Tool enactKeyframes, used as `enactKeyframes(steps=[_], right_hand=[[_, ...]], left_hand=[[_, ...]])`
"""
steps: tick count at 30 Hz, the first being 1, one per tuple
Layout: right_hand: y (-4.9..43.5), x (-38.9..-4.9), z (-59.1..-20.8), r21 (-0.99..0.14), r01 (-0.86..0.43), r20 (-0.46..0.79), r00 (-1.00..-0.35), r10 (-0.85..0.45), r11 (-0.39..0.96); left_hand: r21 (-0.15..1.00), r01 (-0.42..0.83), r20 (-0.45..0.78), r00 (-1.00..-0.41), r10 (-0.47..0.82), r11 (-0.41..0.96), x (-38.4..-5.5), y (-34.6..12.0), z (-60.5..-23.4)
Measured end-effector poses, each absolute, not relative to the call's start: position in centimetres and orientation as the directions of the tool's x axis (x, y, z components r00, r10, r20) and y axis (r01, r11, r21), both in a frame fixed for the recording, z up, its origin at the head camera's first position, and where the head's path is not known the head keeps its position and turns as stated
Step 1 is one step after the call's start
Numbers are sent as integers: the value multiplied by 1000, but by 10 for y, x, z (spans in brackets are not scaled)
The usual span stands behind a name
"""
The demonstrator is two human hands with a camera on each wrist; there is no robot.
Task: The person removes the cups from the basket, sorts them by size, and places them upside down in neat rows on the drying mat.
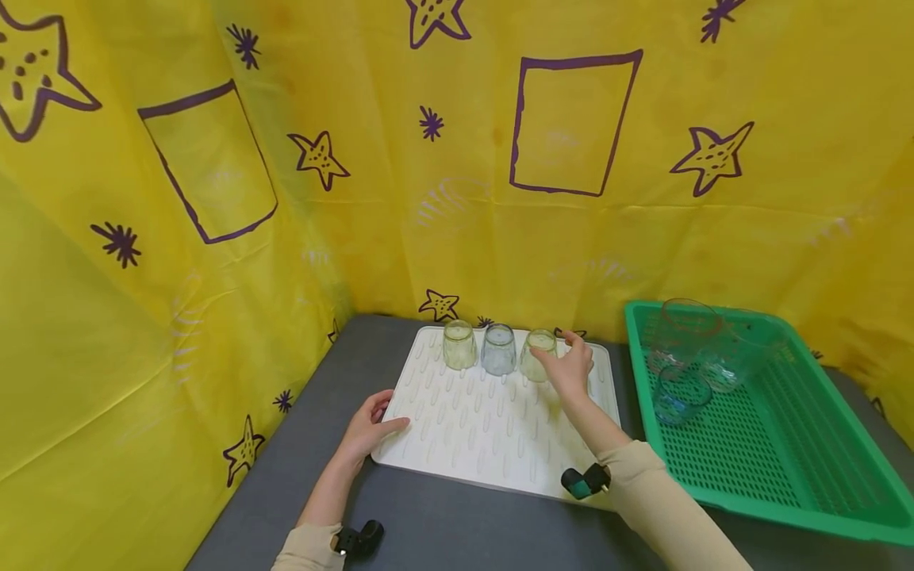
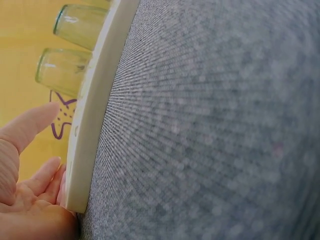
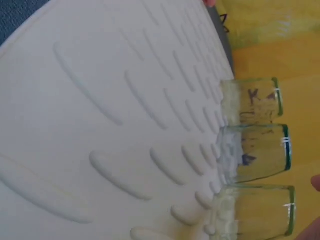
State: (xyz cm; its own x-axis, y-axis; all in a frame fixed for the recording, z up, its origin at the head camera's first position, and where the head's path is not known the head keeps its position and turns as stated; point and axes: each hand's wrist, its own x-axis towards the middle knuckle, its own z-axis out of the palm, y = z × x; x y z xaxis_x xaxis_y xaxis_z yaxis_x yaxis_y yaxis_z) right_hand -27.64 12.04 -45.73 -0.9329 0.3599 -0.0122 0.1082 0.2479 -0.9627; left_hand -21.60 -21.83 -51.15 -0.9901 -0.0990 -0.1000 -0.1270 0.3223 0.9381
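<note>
In the head view the light is bright and quite even, and the yellow curtain (image 1: 385,254) carries pale glare marks at left, in the middle and at right. Where the light comes from, I cannot tell. The wide lens stretches the green basket (image 1: 821,519) at the right side. In the left wrist view, the near part of the grey table (image 2: 225,140) is blurred, with streaks like rays. The right wrist view is dimmer and rather soft; faint shadows model the white board (image 3: 115,115), and small glints show on the glasses (image 3: 255,152).
</note>
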Motion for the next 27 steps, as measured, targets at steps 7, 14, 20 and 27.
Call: enactKeyframes(steps=[7, 14, 20, 27], right_hand=[[122, -263, -436, -987, 139, -105, -935, 338, 81], [126, -245, -409, -989, 135, -144, -956, 254, -53], [140, -228, -391, -982, 136, -157, -972, 175, -128], [167, -208, -376, -986, 132, -142, -985, 98, -97]], left_hand=[[939, -123, -95, -990, -103, 320, -216, -219, -511], [934, -134, -104, -989, -108, 330, -216, -218, -511], [928, -152, -119, -986, -115, 339, -215, -217, -511], [925, -150, -119, -987, -107, 349, -215, -217, -511]])
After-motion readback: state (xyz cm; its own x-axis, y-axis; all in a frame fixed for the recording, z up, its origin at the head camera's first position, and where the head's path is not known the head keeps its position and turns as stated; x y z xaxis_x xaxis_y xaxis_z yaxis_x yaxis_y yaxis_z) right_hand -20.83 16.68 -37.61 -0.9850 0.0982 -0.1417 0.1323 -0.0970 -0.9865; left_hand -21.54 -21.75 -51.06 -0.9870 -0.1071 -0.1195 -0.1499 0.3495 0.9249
